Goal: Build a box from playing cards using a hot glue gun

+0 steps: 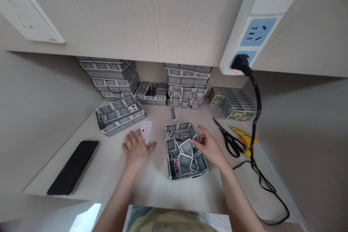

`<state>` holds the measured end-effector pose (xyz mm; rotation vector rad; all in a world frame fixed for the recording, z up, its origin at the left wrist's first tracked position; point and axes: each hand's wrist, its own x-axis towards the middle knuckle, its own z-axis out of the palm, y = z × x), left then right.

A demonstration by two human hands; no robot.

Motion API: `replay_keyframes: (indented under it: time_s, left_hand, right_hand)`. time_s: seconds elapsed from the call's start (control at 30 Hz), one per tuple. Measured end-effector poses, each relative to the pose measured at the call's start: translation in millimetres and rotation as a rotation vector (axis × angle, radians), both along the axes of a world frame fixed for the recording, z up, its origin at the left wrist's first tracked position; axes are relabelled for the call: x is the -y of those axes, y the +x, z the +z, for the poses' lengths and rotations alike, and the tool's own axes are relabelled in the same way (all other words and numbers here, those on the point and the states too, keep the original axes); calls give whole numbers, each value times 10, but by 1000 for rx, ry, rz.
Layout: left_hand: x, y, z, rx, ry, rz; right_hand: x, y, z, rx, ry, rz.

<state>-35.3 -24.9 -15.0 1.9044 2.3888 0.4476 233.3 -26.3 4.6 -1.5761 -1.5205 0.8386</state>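
Note:
A box made of folded playing cards (pixel 187 178) stands in front of me, with several small folded card pieces (pixel 185 161) lying loose inside. My right hand (pixel 210 146) is over its right wall, thumb reaching inside beside a folded piece and fingers apart; I cannot tell whether it touches that piece. To the left, my left hand (pixel 136 149) rests on the table with its fingers spread. Its fingertips touch a few face-up playing cards (pixel 146 130), partly covered by the hand.
A longer card box (pixel 123 125) lies at left, behind a black phone (pixel 74 166). Card-box stacks (pixel 187 79) line the back, with a single card (pixel 173 113) before them. On the right are card-deck boxes (pixel 236 103), scissors (pixel 231 141), a yellow glue gun (pixel 246 139) and a black cable (pixel 255 116).

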Motion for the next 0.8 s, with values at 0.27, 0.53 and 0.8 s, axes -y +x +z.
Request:
replay_keyframes:
  time_s: [0.27,0.53,0.8]
  left_hand:
    - [-43,-183,-58,-12,53,-255]
    - [-125,-194,10,-21,28,-242]
    - [-264,-92,63,-76,-54,-107]
  right_hand:
    - [26,-126,-263,-317,-24,-67]
    - [74,-151,-287,-394,-14,-106]
    - [98,-187,-269,-383,-2,-122]
